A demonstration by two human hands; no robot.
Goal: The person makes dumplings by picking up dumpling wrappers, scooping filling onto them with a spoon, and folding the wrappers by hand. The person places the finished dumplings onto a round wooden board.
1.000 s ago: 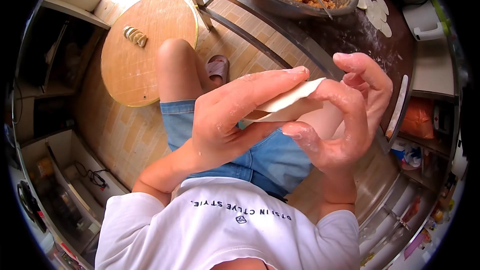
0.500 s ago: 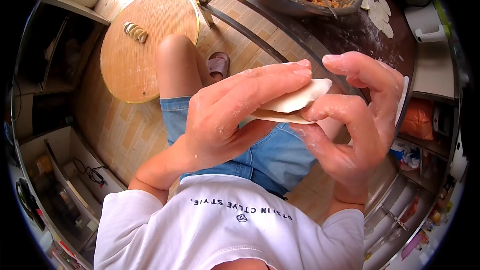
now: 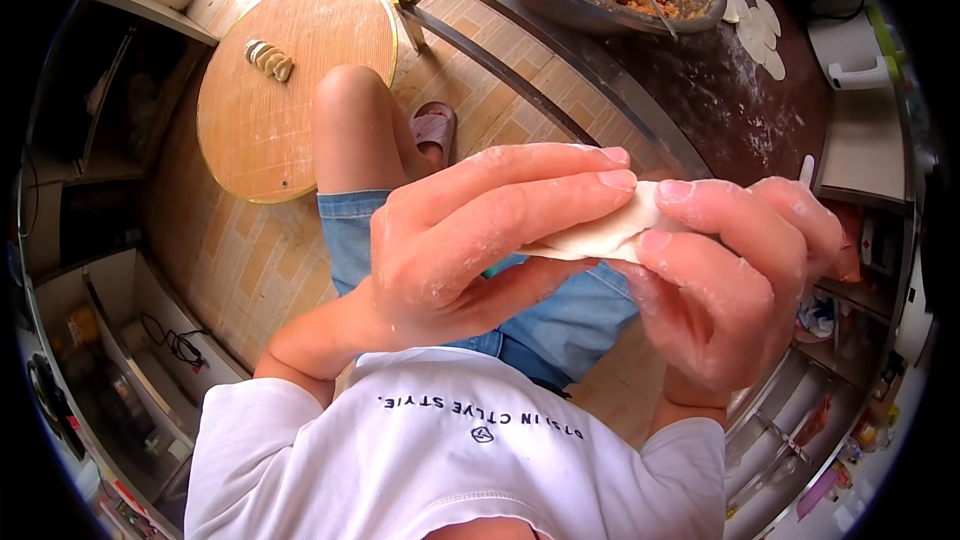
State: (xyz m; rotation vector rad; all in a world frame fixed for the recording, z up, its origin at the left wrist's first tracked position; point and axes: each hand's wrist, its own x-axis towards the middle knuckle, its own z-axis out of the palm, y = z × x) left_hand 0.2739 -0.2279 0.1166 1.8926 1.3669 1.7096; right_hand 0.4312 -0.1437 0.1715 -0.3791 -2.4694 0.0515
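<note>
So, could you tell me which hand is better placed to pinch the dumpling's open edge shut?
Probably the right hand: its fingertips already sit on the dumpling seam, while the left hand cradles it.

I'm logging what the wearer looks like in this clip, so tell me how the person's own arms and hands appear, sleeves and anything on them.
Both forearms are bare below the short sleeves of a white T-shirt. The left hand and right hand carry no gloves, rings or watch that I can see. White flour dusts the fingers, knuckles and nails of both, thicker on the right.
</note>
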